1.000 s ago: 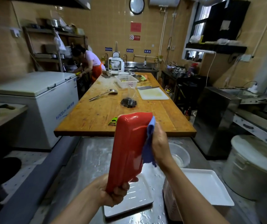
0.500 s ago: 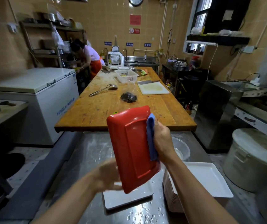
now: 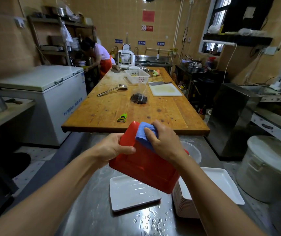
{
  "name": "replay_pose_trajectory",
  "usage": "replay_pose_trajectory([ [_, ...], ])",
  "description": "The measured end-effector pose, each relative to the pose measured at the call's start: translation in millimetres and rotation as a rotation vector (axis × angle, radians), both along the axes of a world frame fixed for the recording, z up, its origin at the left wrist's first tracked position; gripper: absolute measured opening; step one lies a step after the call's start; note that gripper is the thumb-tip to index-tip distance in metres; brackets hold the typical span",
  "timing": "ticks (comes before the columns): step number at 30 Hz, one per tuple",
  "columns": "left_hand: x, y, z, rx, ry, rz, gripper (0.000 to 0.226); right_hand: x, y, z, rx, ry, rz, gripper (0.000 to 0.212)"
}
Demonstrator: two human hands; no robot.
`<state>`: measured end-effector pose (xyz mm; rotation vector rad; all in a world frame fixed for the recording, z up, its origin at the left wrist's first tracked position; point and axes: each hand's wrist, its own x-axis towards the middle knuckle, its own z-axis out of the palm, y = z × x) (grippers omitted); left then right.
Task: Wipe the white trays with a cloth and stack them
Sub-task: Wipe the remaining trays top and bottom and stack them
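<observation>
A tray with a red underside (image 3: 146,166) is tilted in the air over the wet steel counter (image 3: 92,212), bottom side toward me. My left hand (image 3: 112,149) grips its upper left edge. My right hand (image 3: 163,142) holds a blue cloth (image 3: 145,133) pressed against the tray's top edge. Below it a single white tray (image 3: 129,193) lies flat on the counter. To its right stands a stack of white trays (image 3: 221,181), partly hidden by my right forearm.
A long wooden table (image 3: 102,109) stretches ahead with a green peeler (image 3: 122,118), ladle, dark bag, white cutting board and basket. A clear bowl (image 3: 193,150) sits behind the red tray. A chest freezer (image 3: 51,89) is left, a large lidded pot (image 3: 269,166) right. A person works at the far left.
The red tray has swung from upright to a lower, flatter tilt. My left hand let go of its bottom end and now grips the upper left edge; the cloth moved to the top edge.
</observation>
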<state>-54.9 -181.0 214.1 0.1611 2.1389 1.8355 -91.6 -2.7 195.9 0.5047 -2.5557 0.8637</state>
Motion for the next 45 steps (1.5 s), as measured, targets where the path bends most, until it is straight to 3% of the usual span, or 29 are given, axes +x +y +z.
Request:
replay_pose_trajectory([
  [8,9.1,-3.5,-17.0,0.248,-0.051,0.132,0.035,6.8,-5.4,-0.5,0.138,0.054,0.008,0.019],
  [11,12.4,-16.8,-26.3,0.338,-0.107,0.185,0.039,3.9,17.6,-10.8,0.171,-0.026,-0.038,0.021],
  [16,11.4,-28.5,-41.4,0.46,-0.146,0.245,0.039,4.4,41.4,-20.9,-0.038,-0.154,-0.017,0.026],
  [20,4.7,-28.1,-56.3,0.572,-0.218,0.333,0.019,9.2,37.5,-17.4,-0.123,-0.112,0.057,0.035],
  [26,-1.5,-25.6,-67.1,0.666,-0.314,0.485,0.01,27.7,35.5,-39.1,-0.102,-0.104,0.098,0.043],
  [35,-3.2,-2.3,-67.5,0.789,-0.291,0.545,0.012,42.1,24.7,-70.3,-0.071,0.115,-0.03,0.05],
  [39,-1.3,10.9,-63.0,0.848,-0.231,0.583,0.024,50.8,-0.9,-77.4,0.027,0.164,0.027,0.056],
  [45,4.5,8.7,-70.1,0.921,-0.228,0.54,0.02,65.6,-44.0,-82.6,0.115,0.172,0.109,0.048],
])
